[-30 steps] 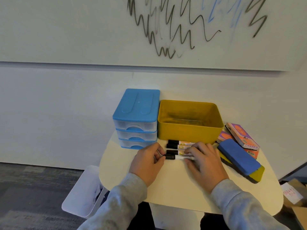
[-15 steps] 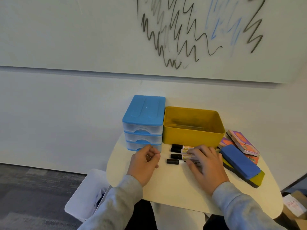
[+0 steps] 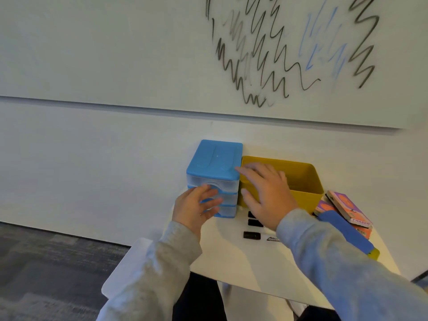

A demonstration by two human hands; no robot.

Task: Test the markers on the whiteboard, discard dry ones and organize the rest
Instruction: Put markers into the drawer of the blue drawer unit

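Two hands: left hand (image 3: 195, 206), right hand (image 3: 266, 193). One blue-topped drawer unit (image 3: 214, 163) with three clear drawers stacked. One yellow bin (image 3: 305, 181) just beside it. Three black marker caps visible on the tabletop (image 3: 254, 267): one marker (image 3: 252, 235) lying nearest, two more markers (image 3: 254, 223) partly hidden under the right hand; any further ones impossible to tell. One blue eraser (image 3: 345, 230). Two boxed erasers (image 3: 349, 209) stacked beside the bin. One whiteboard (image 3: 115, 47) with several black scribbles and a few pale blue ones. One white bin (image 3: 129, 267) on the floor.
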